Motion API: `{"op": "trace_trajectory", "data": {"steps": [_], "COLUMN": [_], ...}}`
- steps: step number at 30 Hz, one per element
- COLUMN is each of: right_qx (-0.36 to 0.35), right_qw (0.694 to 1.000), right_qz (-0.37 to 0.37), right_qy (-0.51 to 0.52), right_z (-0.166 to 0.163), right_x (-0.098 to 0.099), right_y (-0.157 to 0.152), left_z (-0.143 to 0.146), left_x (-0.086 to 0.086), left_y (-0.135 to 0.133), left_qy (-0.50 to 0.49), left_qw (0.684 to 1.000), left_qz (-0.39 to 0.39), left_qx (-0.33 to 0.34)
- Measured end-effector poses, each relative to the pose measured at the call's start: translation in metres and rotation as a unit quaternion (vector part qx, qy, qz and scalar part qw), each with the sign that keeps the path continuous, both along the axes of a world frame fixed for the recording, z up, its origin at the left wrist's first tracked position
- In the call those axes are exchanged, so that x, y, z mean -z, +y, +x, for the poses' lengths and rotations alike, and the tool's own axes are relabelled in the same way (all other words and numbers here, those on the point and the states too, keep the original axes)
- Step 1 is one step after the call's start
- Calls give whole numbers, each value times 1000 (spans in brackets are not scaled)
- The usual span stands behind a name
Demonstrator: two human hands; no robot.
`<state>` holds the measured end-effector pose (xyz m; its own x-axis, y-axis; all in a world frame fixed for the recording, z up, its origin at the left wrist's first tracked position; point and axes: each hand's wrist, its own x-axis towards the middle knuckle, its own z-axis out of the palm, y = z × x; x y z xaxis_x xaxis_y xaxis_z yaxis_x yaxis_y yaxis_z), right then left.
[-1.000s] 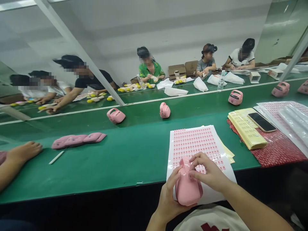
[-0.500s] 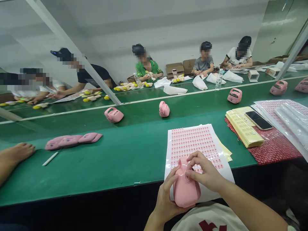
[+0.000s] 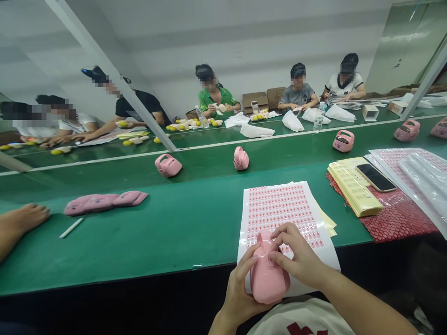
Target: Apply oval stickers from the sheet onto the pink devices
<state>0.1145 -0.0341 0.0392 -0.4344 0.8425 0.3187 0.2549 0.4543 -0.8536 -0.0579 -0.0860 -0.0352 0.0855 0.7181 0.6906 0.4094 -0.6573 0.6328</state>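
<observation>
My left hand (image 3: 239, 288) is wrapped round the left side of a glossy pink plastic casing with a handle (image 3: 268, 286), held tilted close to my body. On its upper right side, my right hand (image 3: 296, 256) is closed, the thumb pressing by a small oval mark and the bent fingertips by the handle. Whether a small sticker is under those fingertips I cannot tell. Beneath the casing lies a white sheet of small red-and-white oval stickers (image 3: 279, 204), its lower part hanging over the bench edge. A yellow sheet (image 3: 328, 221) shows under its right side.
Pink casings (image 3: 240, 159) stand spaced along the green belt (image 3: 209, 160). On the bench lie pink parts (image 3: 106, 201), a white pen (image 3: 71, 228), yellow sheets (image 3: 352, 190), a phone (image 3: 376, 177) and red bubble wrap (image 3: 401, 216). A neighbour's hand (image 3: 28, 218) rests left; several people sit opposite.
The view has shifted slightly. My hands keep nearly the same hold on the pink casing, the right thumb still by the oval mark. Across the belt, a co-worker in black has lifted a yellow-ended item.
</observation>
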Motion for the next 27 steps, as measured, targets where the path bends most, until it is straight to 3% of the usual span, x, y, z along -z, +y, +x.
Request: {"op": "trace_trajectory", "data": {"steps": [6,10,13,17,19,23,27], "right_qx": [38,34,12,-48,-63,-17,-2], "right_qw": [974,963,982,999,994,980,957], "right_qz": [216,256,183,3,-65,-144,-239], "right_qy": [-57,-75,-48,11,55,135,163], "right_z": [4,7,7,0,-6,-18,-15], "right_x": [4,5,6,10,13,19,16], "right_y": [-12,-18,-14,-7,-4,-3,7], "left_z": [-1,-3,-2,2,4,9,13], "left_x": [-3,-5,-6,-9,-12,-15,-6], "left_y": [1,2,2,1,2,3,4], "left_qy": [-3,-8,-14,13,33,48,15], "left_qw": [1000,1000,999,998,996,994,998], "left_qz": [8,28,35,62,84,96,63], "left_qx": [-9,-6,-6,-19,-28,-31,-5]}}
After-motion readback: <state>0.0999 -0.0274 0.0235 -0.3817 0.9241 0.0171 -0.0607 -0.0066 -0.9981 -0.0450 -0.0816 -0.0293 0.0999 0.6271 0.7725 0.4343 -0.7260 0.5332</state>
